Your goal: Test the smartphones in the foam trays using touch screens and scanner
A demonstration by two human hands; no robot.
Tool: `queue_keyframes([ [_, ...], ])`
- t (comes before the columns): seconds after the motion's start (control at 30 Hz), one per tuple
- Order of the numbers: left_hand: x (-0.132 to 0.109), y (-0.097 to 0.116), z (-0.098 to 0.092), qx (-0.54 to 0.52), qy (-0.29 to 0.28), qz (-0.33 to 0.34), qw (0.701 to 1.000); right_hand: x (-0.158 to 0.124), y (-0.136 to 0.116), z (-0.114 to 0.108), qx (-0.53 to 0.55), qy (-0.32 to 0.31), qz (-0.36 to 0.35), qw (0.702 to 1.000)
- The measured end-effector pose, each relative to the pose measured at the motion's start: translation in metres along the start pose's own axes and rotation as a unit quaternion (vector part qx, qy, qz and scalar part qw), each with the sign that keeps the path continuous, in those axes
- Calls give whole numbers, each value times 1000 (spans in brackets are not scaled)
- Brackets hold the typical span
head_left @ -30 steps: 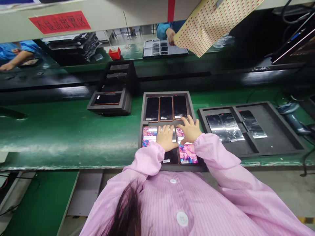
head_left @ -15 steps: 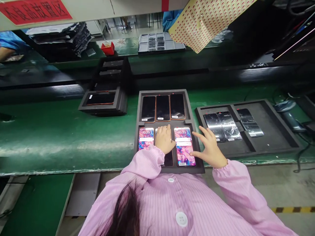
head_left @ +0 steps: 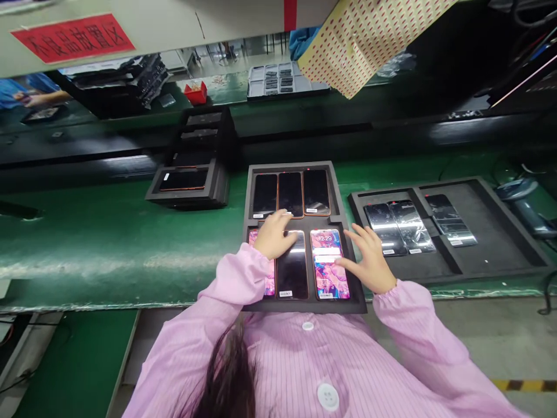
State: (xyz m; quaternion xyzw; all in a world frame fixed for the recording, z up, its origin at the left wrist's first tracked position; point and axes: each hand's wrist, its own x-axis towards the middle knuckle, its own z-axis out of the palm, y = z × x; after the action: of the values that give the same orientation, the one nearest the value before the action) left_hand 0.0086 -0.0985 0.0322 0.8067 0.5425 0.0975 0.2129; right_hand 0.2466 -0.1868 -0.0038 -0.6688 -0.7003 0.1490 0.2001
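A black foam tray (head_left: 337,191) lies on the green belt in front of me with two rows of phones. The far row holds three dark phones (head_left: 290,193). In the near row, the right phone (head_left: 329,264) is lit with a pink and blue screen, the middle phone (head_left: 292,266) is dark, and the left lit phone is mostly under my arm. My left hand (head_left: 272,235) rests, fingers stretched, over the top of the near left and middle phones. My right hand (head_left: 369,261) hovers open at the tray's right edge, thumb next to the lit phone.
A second black tray (head_left: 483,232) to the right holds three shiny phones (head_left: 402,226). A stack of black trays (head_left: 191,180) stands at the left on the belt. A scanner (head_left: 520,200) lies far right. A dotted sheet (head_left: 369,40) hangs overhead. Another person's arm shows far left.
My left hand has slid left and forward, uncovering the dark middle phone. My right hand has stayed by the tray's right edge.
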Motion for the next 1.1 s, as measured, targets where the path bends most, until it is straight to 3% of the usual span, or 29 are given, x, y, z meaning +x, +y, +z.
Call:
queue_keyframes([
  [0.1,29,-22,-21,49,72,-71,994,55,-6,2,-37,-8,70,997],
  [0.23,66,-43,-21,118,16,-143,983,127,-27,11,-113,-41,133,984],
  [0.33,84,-50,-12,136,8,-156,978,157,-38,23,-149,-32,169,974],
  [0.57,112,-61,-14,151,36,-173,973,160,-33,38,-152,46,188,969],
  [0.77,112,-58,-27,177,55,-137,973,161,-49,25,-123,11,224,967],
  [1.1,123,-69,-23,138,51,-166,975,174,-41,25,-7,4,258,966],
])
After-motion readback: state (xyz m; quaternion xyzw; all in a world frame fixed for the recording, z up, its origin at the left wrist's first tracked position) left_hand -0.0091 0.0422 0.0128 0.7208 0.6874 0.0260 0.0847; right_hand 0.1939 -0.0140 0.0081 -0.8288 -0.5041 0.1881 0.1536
